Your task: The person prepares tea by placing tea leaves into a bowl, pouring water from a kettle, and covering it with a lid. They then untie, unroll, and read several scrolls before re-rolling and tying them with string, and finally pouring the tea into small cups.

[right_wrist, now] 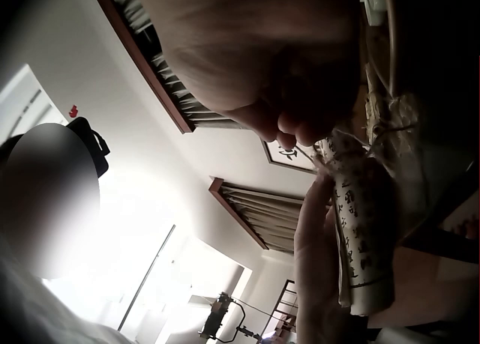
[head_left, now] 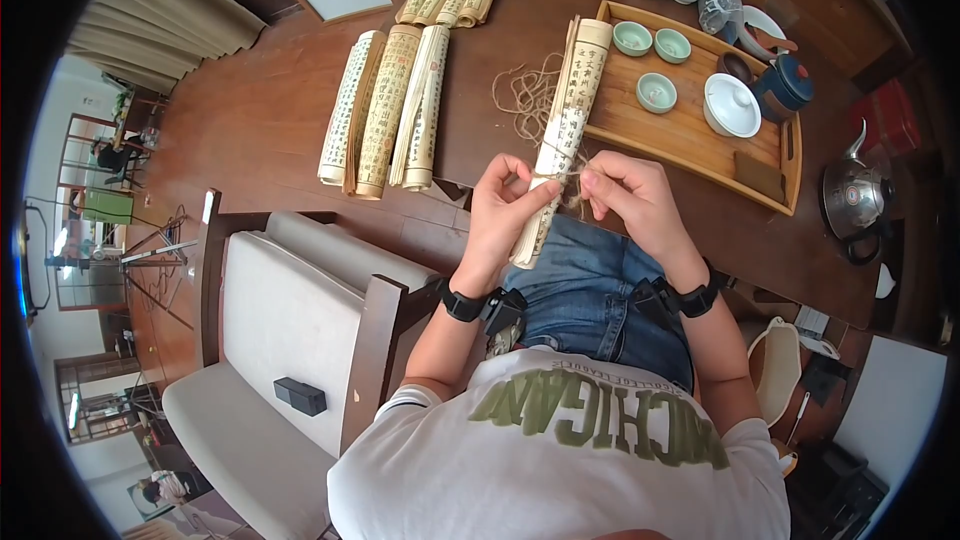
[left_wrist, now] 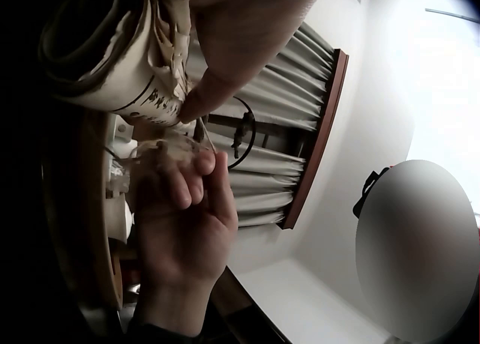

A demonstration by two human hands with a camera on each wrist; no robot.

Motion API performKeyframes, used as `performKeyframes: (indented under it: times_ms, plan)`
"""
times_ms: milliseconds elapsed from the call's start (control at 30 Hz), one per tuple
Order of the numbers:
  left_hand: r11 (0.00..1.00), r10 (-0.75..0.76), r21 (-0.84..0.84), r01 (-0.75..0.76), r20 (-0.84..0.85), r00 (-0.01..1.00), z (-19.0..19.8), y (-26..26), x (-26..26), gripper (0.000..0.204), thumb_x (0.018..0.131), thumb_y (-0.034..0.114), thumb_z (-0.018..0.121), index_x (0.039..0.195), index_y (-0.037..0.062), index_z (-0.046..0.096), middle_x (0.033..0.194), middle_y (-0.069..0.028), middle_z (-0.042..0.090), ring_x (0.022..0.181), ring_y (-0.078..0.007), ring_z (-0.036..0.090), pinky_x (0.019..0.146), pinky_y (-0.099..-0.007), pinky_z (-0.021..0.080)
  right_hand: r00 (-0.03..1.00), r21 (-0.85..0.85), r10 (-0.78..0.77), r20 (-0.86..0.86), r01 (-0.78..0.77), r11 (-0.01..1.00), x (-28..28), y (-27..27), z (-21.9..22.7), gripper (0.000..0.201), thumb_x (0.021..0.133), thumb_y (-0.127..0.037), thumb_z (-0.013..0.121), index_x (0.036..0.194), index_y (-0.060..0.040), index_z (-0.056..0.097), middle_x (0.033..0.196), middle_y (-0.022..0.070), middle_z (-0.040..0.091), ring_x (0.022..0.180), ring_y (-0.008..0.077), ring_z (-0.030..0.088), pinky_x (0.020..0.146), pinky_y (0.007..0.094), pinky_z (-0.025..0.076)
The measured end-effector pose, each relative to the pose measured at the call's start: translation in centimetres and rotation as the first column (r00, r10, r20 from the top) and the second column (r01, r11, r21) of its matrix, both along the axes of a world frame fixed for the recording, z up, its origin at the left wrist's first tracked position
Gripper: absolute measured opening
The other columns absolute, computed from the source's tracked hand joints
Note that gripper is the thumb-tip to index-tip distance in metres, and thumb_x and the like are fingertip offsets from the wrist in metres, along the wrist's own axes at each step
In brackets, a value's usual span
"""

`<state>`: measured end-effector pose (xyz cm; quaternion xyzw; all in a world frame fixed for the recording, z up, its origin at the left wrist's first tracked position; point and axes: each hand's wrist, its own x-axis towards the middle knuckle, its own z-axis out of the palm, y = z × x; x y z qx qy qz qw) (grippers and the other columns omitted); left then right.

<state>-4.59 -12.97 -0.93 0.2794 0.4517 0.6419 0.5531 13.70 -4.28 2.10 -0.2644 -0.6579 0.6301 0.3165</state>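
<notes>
A rolled paper scroll with dark characters (head_left: 567, 120) slants over the table's near edge, its lower end above the person's lap. The left hand (head_left: 508, 202) grips it low down, thumb across the front. Thin brown twine (head_left: 556, 176) runs round the roll, and the right hand (head_left: 632, 196) pinches it just right of the scroll. In the left wrist view the roll's open end (left_wrist: 97, 52) is close to the camera, and the right hand (left_wrist: 187, 231) holds the twine below it. The right wrist view shows the scroll (right_wrist: 356, 231) with the left hand's fingers (right_wrist: 311, 246) along it.
Loose twine (head_left: 525, 95) lies on the table left of the scroll. Several tied scrolls (head_left: 385, 110) rest at the table's left edge. To the right are a wooden tray (head_left: 700, 155) with cups and a lidded bowl, and a metal kettle (head_left: 855, 195). A cushioned chair (head_left: 290, 315) stands left.
</notes>
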Motion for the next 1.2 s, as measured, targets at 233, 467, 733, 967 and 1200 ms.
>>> performKeyframes:
  times_ms: [233,467,733,967,1200]
  plan:
    - [0.99,0.091,0.109,-0.087,-0.035,0.995,-0.4,-0.4,1.1,0.023,0.096,-0.003,0.069,0.114,0.0034,0.055,0.109,-0.0133,0.071,0.091,-0.0145,0.071,0.077,-0.026,0.058,0.999,0.261,-0.049,0.016,0.043,0.964,-0.5,0.2,-0.2,0.024,0.103,-0.021,0.066,0.092,0.0009,0.067,0.077,0.004,0.062,0.068,0.0111,0.057,0.061,0.0281,0.045]
    - [0.973,0.191,0.161,-0.163,-0.177,0.965,0.1,-0.9,1.8,0.037,0.101,0.0,0.064,0.136,-0.0019,0.052,0.143,-0.0133,0.055,0.112,-0.0166,0.066,0.089,-0.0296,0.057,0.991,0.361,-0.11,0.072,0.078,0.929,-0.6,-0.4,0.6,0.019,0.1,-0.017,0.068,0.097,0.0021,0.069,0.083,0.0099,0.063,0.074,0.0208,0.06,0.068,0.0323,0.048]
    - [0.99,0.043,0.142,-0.023,-0.144,0.989,-0.4,-0.5,2.5,0.054,0.102,0.0,0.054,0.151,0.0061,0.03,0.142,-0.013,0.051,0.111,-0.0211,0.064,0.091,-0.0343,0.056,0.984,0.407,-0.179,0.021,0.155,0.9,-0.8,0.6,1.7,0.017,0.099,-0.014,0.067,0.095,0.0015,0.069,0.083,0.0109,0.063,0.076,0.0246,0.061,0.069,0.0355,0.048]
    - [0.992,-0.012,0.125,0.035,-0.178,0.984,-1.6,0.4,1.9,0.053,0.103,0.002,0.057,0.148,0.0021,0.03,0.142,-0.0144,0.048,0.124,-0.0172,0.057,0.1,-0.031,0.05,0.992,0.649,-0.103,0.077,0.029,0.761,-1.2,-0.3,1.4,0.01,0.093,-0.012,0.07,0.092,-0.0015,0.069,0.084,0.0132,0.064,0.078,0.0321,0.062,0.07,0.0417,0.051]
    - [0.98,0.162,0.146,-0.134,-0.205,0.965,-0.9,1.3,2.6,0.055,0.101,-0.001,0.06,0.149,0.0095,0.035,0.145,-0.0133,0.045,0.126,-0.0203,0.054,0.101,-0.0347,0.049,0.971,0.682,-0.165,0.174,0.002,0.731,-0.5,-0.1,0.8,0.009,0.093,-0.014,0.07,0.091,-0.0045,0.072,0.077,0.0112,0.062,0.073,0.0311,0.061,0.066,0.0426,0.051]
